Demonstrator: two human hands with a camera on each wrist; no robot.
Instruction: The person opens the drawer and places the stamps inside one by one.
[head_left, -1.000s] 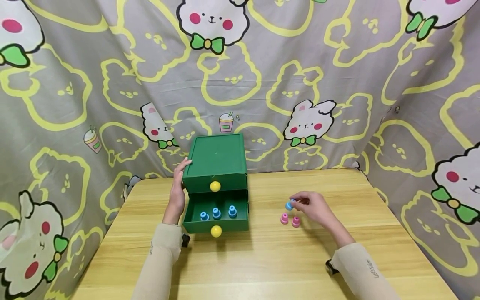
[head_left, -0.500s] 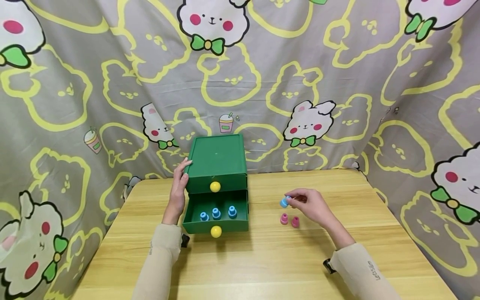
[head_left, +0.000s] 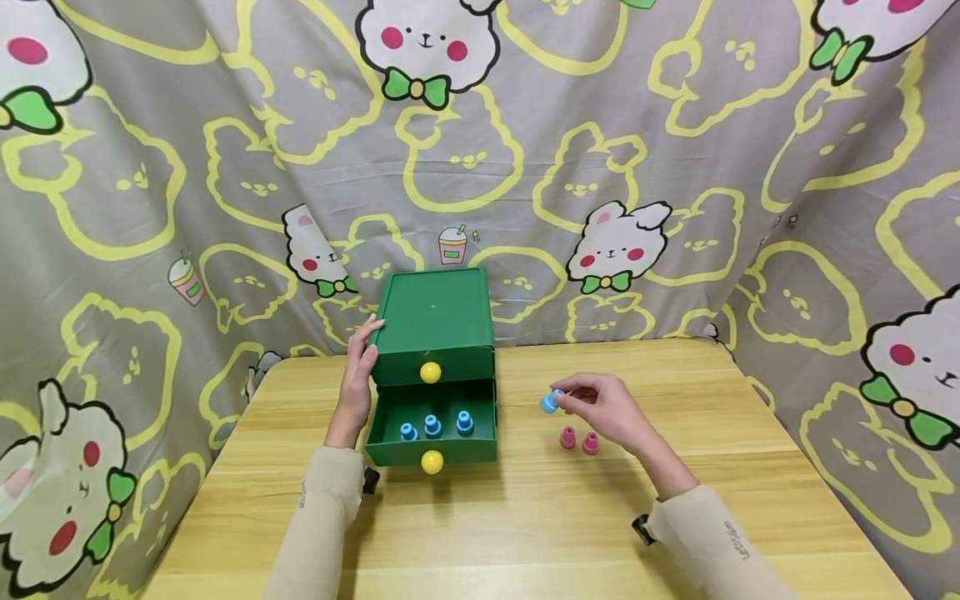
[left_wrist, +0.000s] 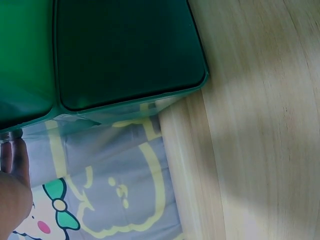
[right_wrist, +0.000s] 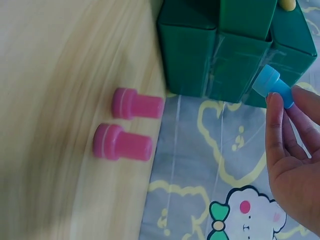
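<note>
In the right wrist view, my right hand (right_wrist: 295,145) pinches a small blue stamp (right_wrist: 272,85) between thumb and fingers. The head view has this right hand (head_left: 603,408) above the table, right of a green drawer unit (head_left: 435,312). Two pink stamps (head_left: 567,437) stand upright on the wood just below it. My left hand (head_left: 356,379) rests against the unit's left side, its fingertips at the top edge. The lower drawer (head_left: 472,451) is pulled out, with three blue stamps (head_left: 432,427) standing inside. In the left wrist view, only part of the left hand (left_wrist: 14,190) shows.
The upper drawer (head_left: 397,367) is closed and has a yellow knob (head_left: 431,372); another yellow knob (head_left: 432,462) is on the lower one. Everything stands on a wooden table (head_left: 480,533). A patterned curtain (head_left: 517,167) hangs behind and along both sides.
My right hand has lifted the blue stamp and carried it left, toward the drawer unit. The left hand stays at the unit's side, and the pink stamps keep their places.
</note>
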